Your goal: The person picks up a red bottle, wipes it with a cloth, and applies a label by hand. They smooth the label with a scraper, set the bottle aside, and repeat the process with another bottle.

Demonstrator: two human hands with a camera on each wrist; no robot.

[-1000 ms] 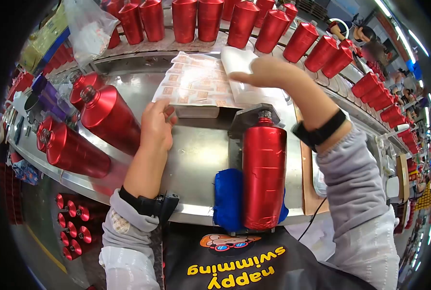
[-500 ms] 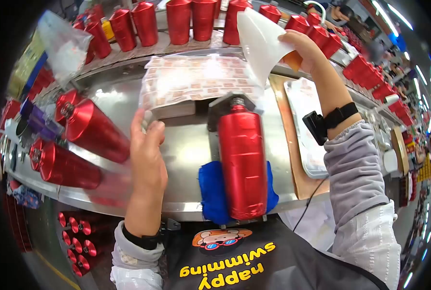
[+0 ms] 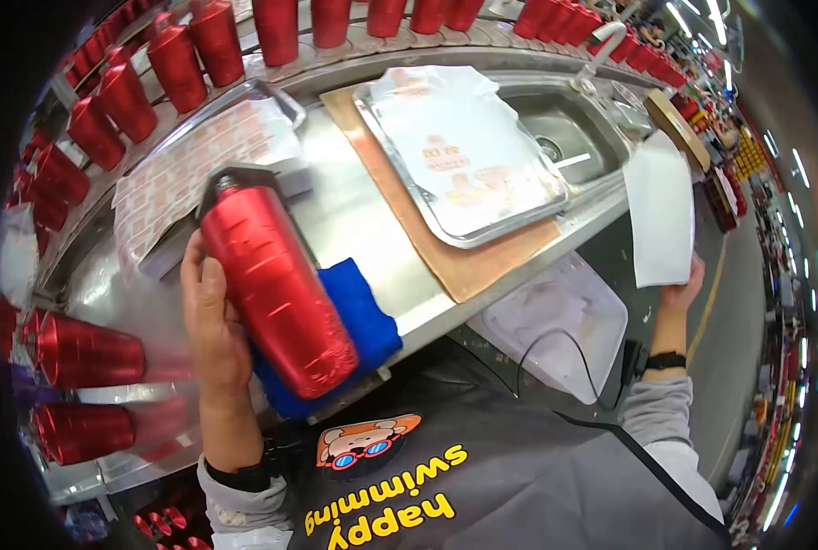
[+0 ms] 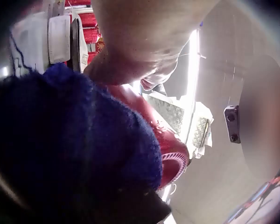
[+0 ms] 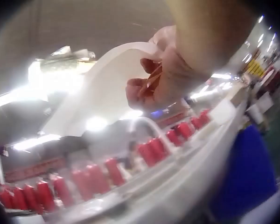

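A red metallic bottle [image 3: 280, 284] lies across a blue cloth [image 3: 358, 307] at the bench's front edge, its neck toward an angular dark support. My left hand [image 3: 216, 321] is at the bottle's left side, fingers extended along it and thumb up. In the left wrist view, the bottle's base [image 4: 175, 163] shows past the cloth [image 4: 84, 135]. Out to the right, beyond the bench edge, my right hand [image 3: 682, 289] grips the lower end of a white sheet [image 3: 661, 211]. The right wrist view shows that sheet [image 5: 98, 84] curving away from my curled fingers [image 5: 154, 88].
A shallow tray [image 3: 409, 188] with a printed white sheet in it sits on a brown board [image 3: 482, 275]. Behind is a sink [image 3: 565, 128]. Patterned sheets [image 3: 198, 151] lie at left, near standing red bottles [image 3: 88, 353]. A white plastic bin [image 3: 555, 312] is below the bench.
My right hand has lifted the white sheet off the patterned stack and carried it far right. My left hand has gone from the stack to the bottle. The head view has turned right.
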